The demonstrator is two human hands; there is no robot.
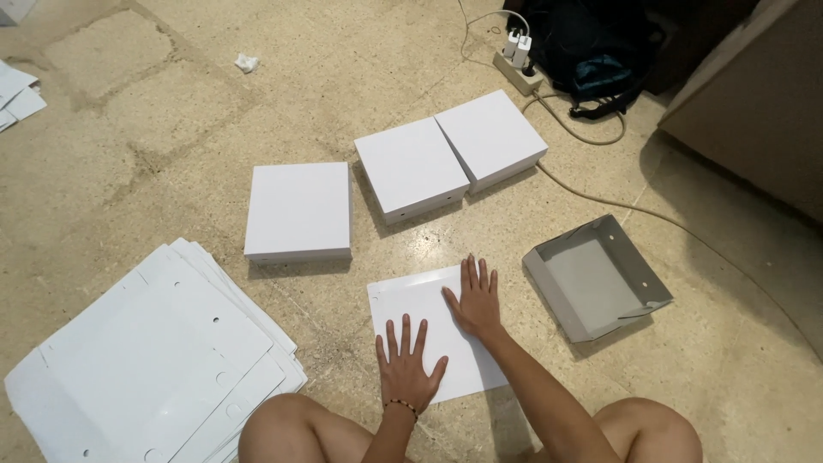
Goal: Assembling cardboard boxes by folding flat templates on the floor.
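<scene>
Lower centre of frame: left hand (405, 370) and right hand (474, 302) lie flat, fingers spread, grip released, pressing a white sheet (429, 330) on the floor (171, 146). An open grey tray (597, 279), apparently cardboard, sits just right.

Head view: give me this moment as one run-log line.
left hand: flat on white sheet | right hand: flat on same sheet | open grey box: right | closed white boxes: ahead

I saw a speckled stone floor (129, 146) bearing three closed white boxes (298, 211), flat cardboard stack (154, 360), open grey tray (596, 279), power strip (518, 73).
</scene>
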